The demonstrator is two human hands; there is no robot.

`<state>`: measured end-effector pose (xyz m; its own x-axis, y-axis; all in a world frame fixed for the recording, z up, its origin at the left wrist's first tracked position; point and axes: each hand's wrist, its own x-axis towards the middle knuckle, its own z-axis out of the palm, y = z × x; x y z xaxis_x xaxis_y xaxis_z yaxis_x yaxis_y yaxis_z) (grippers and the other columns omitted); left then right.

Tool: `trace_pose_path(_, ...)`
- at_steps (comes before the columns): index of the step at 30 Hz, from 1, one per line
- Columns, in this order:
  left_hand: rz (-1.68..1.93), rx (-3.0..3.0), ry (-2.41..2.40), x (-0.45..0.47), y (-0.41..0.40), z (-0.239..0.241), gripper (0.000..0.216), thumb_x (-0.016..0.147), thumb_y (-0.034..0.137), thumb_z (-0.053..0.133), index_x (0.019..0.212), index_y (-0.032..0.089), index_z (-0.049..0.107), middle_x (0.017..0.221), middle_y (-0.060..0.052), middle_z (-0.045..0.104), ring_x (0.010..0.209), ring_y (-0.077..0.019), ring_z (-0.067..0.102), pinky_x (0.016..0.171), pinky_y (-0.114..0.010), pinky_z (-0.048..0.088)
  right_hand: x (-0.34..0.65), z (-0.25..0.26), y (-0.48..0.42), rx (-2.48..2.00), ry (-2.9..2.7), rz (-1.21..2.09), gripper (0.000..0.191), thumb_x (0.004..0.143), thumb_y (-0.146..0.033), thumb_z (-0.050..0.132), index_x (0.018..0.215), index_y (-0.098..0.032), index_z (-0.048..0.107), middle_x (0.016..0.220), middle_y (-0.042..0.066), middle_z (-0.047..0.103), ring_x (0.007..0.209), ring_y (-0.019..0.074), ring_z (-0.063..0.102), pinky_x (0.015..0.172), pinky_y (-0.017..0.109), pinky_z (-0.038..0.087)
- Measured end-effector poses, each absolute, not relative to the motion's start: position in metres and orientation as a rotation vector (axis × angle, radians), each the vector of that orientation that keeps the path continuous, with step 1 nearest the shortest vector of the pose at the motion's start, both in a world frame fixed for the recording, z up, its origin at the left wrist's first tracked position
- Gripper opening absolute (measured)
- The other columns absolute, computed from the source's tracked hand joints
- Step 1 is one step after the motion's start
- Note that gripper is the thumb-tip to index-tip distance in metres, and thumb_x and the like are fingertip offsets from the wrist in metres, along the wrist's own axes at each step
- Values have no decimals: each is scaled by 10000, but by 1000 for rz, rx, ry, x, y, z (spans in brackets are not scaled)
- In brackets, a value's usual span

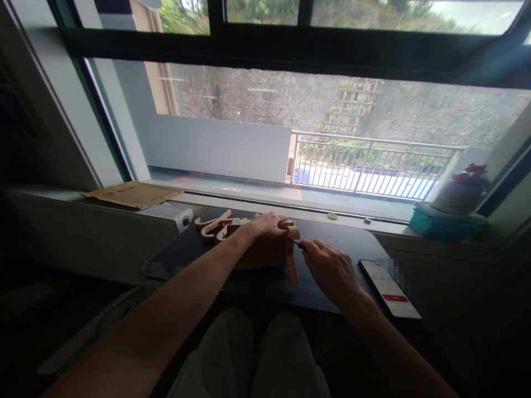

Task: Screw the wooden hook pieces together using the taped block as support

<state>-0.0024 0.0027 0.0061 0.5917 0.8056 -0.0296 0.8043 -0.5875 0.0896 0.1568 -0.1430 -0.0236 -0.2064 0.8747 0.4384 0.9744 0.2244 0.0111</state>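
Note:
My left hand [270, 224] is closed over the top of a brown wooden body [263, 253] on the dark table, steadying it near its right end. A pale wooden strip [292, 268] hangs down at that end, with a rounded wooden part above it. In my closed right hand [327, 262] is a small tool with a dark handle and thin shaft [296, 243], which looks like a screwdriver. Its tip meets the wood beside the strip; the exact contact is too small to make out. Curved wooden pieces [209, 231] lie to the left of the body.
The dark table [178, 257] stands against the window sill. A phone [390, 290] lies at its right edge. A brown envelope [135, 193] rests on the left ledge above a white radiator [166, 215]. A teal box [446, 223] is on the right sill, near a yellowish roll [332, 216].

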Motion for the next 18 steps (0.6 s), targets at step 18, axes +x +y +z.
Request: trace_pose_path(18,19,2694,1401,-2,2,7,565,779,611,389,1276,349,451,1214,-52,578,1098,-294,538,904,-427,415,155,-22,-148,-1712,-2203,-284,331,943,-221,346,1199,-251,555,922,40,630,752,136,597,578,234,346)
